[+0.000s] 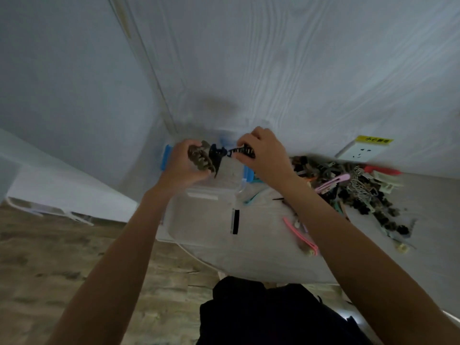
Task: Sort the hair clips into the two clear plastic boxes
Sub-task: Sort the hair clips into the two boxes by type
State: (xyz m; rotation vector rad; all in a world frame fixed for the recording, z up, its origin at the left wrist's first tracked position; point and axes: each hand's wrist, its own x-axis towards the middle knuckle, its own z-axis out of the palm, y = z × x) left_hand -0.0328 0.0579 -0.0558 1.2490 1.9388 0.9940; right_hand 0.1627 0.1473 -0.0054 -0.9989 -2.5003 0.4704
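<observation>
My left hand (pixel 183 161) grips a bunch of claw clips, a mottled brown one (pixel 200 159) and a black one (pixel 217 155). My right hand (pixel 263 155) pinches a black-and-white striped clip (pixel 245 151) that touches the black one. Both hands hover above a clear plastic box with blue latches (pixel 165 156) at the table's far left. A second clear box (pixel 206 220) stands nearer to me, against the first. A heap of mixed hair clips (pixel 348 190) lies on the table to the right.
A pink flat clip (pixel 301 235) and a teal one (pixel 251 199) lie loose on the white table (pixel 273 260). A wall socket with a yellow label (pixel 361 150) sits behind the heap. The wall is close behind the boxes; wooden floor lies left.
</observation>
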